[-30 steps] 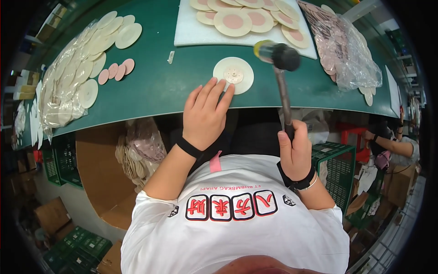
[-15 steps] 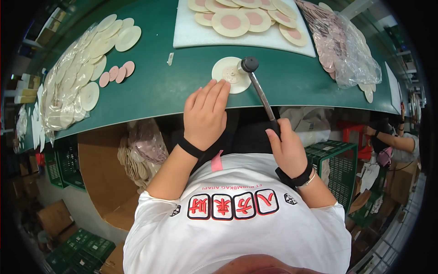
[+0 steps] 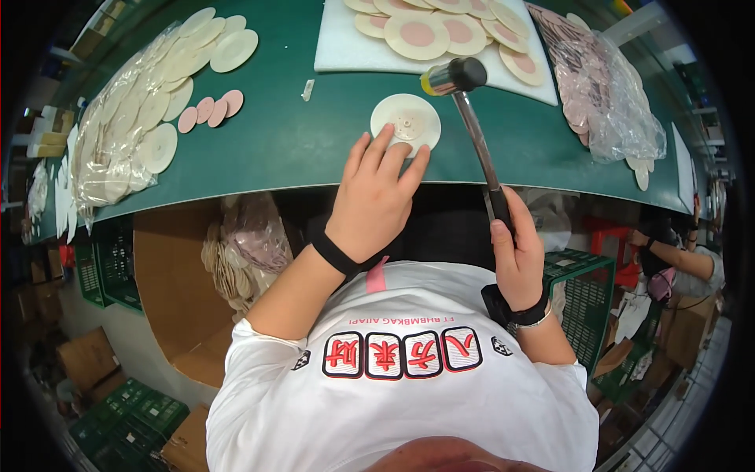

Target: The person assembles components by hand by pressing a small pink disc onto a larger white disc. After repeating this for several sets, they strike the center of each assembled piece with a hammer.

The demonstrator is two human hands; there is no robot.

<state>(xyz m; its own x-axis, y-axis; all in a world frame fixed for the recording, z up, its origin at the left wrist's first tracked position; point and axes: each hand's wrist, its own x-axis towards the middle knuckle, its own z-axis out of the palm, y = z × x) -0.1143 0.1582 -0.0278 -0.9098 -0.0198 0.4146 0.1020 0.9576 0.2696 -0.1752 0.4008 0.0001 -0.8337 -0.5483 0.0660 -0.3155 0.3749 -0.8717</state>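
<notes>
A round cream disc [image 3: 425, 110] with a small raised hub at its middle lies near the table's front edge. My left hand [image 3: 373, 200] rests its fingertips, spread apart, on the near side of the disc. In my right hand [image 3: 519, 252] is the dark handle of a mallet [image 3: 478, 138]. The mallet has a metal shaft and a head with one black face and one yellow face. Its head is raised beyond and to the right of the disc, apart from it.
Cream discs with pink centres [image 3: 417, 39] are piled on a white foam board [image 3: 338, 59]. Bagged cream discs [image 3: 134, 110] and several small pink discs [image 3: 206, 110] lie left; bagged pinkish discs [image 3: 582, 71] lie right. A cardboard box [image 3: 169, 291] and green crate [image 3: 578, 291] stand below.
The mallet head has lifted off the disc's hub and moved up and right. My left hand's fingers have spread from lying together.
</notes>
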